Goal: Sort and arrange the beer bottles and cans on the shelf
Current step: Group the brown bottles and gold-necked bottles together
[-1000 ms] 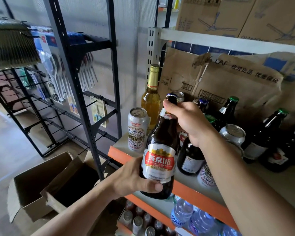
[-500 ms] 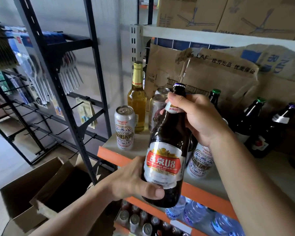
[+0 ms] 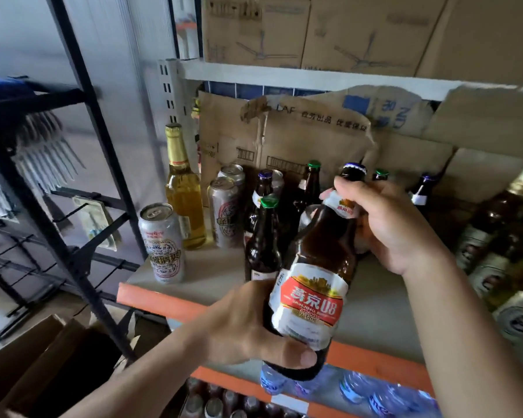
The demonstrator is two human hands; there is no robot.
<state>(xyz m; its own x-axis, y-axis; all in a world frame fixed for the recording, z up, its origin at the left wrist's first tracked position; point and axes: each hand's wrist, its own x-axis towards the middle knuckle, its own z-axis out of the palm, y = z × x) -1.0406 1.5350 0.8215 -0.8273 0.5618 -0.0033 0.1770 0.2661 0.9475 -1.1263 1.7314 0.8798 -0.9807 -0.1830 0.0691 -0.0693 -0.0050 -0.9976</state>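
Observation:
I hold a brown beer bottle [image 3: 323, 257] with a red and white label in front of the shelf, tilted to the right. My left hand [image 3: 245, 327] grips its base and my right hand [image 3: 387, 224] wraps its neck below the blue cap. On the shelf [image 3: 212, 267] behind stand a silver can [image 3: 162, 242] at the front left, a tall golden bottle [image 3: 183, 191], two more cans [image 3: 225, 212], and several brown bottles such as a green-capped one [image 3: 261, 239].
Torn cardboard [image 3: 284, 137] lines the shelf's back. More bottles and cans [image 3: 501, 236] crowd the right. The orange shelf edge [image 3: 163, 303] runs below my hands, with water bottles [image 3: 375, 393] underneath. An open box [image 3: 37, 366] sits on the floor beside a black rack [image 3: 82, 164].
The view has swung right and closer to the shelf. The held bottle has tilted further right, and both hands keep the same grip on it.

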